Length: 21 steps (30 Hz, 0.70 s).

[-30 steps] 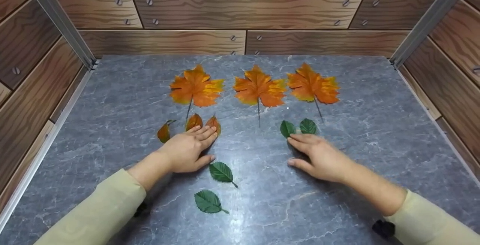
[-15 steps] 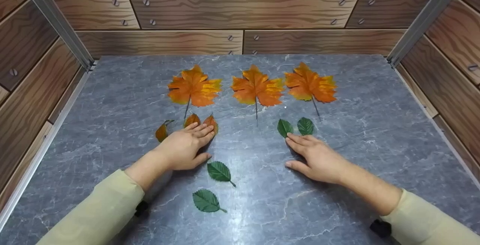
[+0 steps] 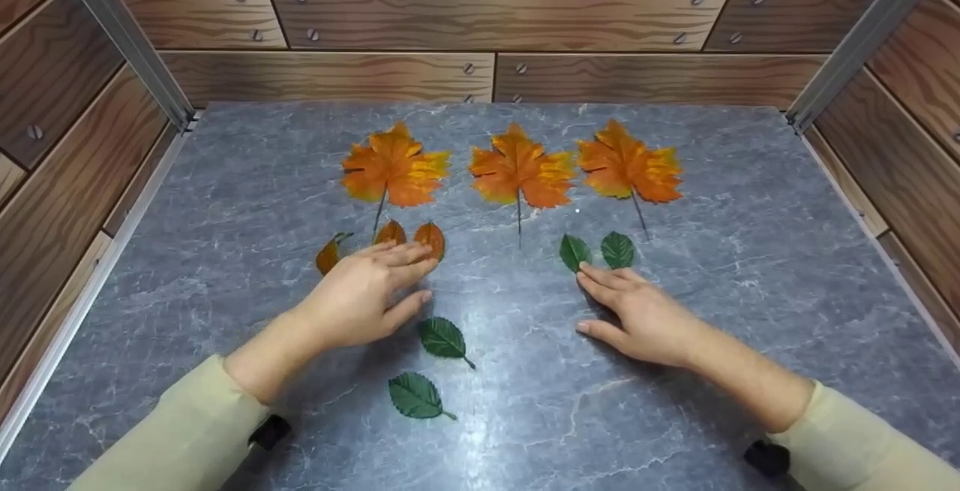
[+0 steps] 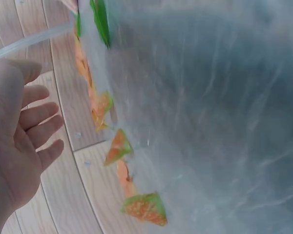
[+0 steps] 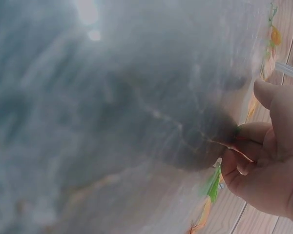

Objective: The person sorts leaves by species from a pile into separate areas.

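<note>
My left hand [image 3: 360, 296] hovers with relaxed fingers over two small orange-brown leaves [image 3: 430, 239], partly covering them. In the left wrist view, nothing lies in that hand [image 4: 19, 122]. Beyond its knuckles a third orange-brown leaf [image 3: 327, 257] shows, with a curved stem. The fingertips of my right hand [image 3: 649, 318] touch the lower end of a green leaf [image 3: 575, 252]; another green leaf [image 3: 617, 250] lies just right of it. Two more green leaves, an upper one [image 3: 442, 338] and a lower one [image 3: 416, 395], lie right of and below my left hand.
Three large orange maple leaves, left [image 3: 396, 168], middle [image 3: 521, 168] and right [image 3: 628, 164], form a row farther back on the grey marbled table [image 3: 750, 198]. Wood-patterned panels [image 3: 487, 14] and metal posts [image 3: 124, 40] enclose the back and sides.
My left hand has risen off the orange-brown leaves and drawn back slightly, uncovering more of the right one. The right hand stays at the green leaf.
</note>
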### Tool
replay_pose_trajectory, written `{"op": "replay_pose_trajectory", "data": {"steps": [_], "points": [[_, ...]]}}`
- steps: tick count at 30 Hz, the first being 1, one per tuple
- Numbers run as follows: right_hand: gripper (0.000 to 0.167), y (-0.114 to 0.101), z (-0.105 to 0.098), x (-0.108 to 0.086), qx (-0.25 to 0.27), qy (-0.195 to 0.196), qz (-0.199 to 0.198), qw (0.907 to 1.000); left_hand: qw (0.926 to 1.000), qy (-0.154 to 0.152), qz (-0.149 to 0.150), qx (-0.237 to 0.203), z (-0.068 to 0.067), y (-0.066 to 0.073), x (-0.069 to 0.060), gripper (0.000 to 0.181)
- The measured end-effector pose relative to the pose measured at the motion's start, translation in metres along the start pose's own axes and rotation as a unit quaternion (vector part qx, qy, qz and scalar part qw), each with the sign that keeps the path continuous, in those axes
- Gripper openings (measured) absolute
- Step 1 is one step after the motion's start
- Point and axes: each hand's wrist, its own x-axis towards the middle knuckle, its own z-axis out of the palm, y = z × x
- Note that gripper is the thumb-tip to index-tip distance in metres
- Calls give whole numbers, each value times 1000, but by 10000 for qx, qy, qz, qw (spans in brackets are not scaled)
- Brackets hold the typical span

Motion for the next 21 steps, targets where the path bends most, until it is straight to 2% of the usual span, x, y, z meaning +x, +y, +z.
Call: {"op": "replay_pose_trajectory", "data": {"steps": [4, 7, 9, 13, 16, 21], "points": [[73, 1, -1, 0, -4, 7, 19, 10000, 9981, 428, -56, -443, 6, 9, -13, 40], [73, 1, -2, 0, 11, 22, 16, 10000, 9946, 479, -104, -911, 12, 14, -25, 34], [73, 1, -2, 0, 42, 18, 10, 10000, 9909, 427, -133, -1267, 15, 16, -34, 32], [73, 0, -2, 0, 112, -9, 23, 9999, 9813, 118, -287, -1897, 21, 19, -49, 28], [73, 0, -1, 0, 111, -18, 22, 9999, 9774, -86, -395, -2074, 23, 20, -57, 29], [73, 0, 0, -1, 109, -17, 5, 9999, 9771, -351, -489, -2042, 26, 19, -65, 36]]}}
